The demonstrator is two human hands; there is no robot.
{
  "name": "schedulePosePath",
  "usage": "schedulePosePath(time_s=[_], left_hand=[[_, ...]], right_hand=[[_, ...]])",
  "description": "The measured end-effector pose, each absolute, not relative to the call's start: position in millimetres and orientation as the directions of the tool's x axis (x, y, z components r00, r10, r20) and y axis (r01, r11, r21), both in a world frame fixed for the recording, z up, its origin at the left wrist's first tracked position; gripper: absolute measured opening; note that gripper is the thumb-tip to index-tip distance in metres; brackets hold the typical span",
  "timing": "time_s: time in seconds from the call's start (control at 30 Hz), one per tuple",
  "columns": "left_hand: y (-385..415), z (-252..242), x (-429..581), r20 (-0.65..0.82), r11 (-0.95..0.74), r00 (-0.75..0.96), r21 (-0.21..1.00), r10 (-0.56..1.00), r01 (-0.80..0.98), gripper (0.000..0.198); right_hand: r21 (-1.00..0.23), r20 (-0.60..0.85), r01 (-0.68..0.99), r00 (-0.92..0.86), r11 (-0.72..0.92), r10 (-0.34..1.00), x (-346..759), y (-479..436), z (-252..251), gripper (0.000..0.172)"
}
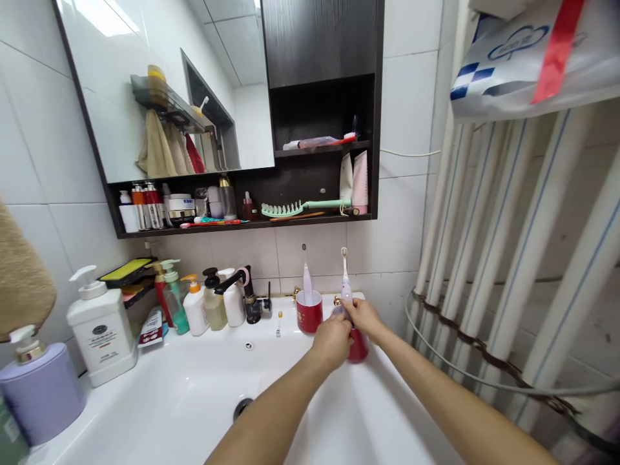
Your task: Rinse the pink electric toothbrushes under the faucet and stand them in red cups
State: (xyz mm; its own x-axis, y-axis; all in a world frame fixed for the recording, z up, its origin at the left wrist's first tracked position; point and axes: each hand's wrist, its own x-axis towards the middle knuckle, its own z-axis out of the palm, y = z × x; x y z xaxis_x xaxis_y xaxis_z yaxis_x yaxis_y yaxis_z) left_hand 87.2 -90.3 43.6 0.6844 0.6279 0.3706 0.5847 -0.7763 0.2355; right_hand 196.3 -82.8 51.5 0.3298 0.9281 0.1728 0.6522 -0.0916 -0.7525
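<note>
Right of centre in the frame, on the sink (pixel 194 394) rim, we find the left hand (pixel 333 339) closed around a red cup (pixel 361 351). The right hand (pixel 365 316) grips the pink toothbrush (pixel 345 278) standing upright in it. Label print on the white pump bottle (pixel 101 332), lower left, is too small to read.

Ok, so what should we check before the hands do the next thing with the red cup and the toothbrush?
1. Left hand wrapped around the round red cup: ok.
2. Right hand fingers holding the pink-and-white toothbrush upright, bristles on top: ok.
3. Round red cup's base resting flat on the white ceramic sink: cannot tell, the hands hide it.
4. Water inside that cup: cannot tell.
5. Second red cup stands apart, to the left: ok.
6. Black tap shows no running water: ok.
</note>
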Motion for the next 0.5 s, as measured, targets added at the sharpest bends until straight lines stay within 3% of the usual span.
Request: schedulePosePath(time_s=[0.37, 0.5], left_hand=[[-48, 36, 110, 0.362, -0.743, 0.652, 0.241, 0.666, 0.624, 0.018], [-40, 37, 96, 0.467, -0.726, 0.586, 0.209, 0.663, 0.655, 0.025]], right_hand=[[-0.725, 0.131, 0.67, 0.365, -0.163, 0.922, 213, -32, 44, 0.025], [-0.733, 0.179, 0.667, 0.382, -0.136, 0.906, 214, -31, 44, 0.025]])
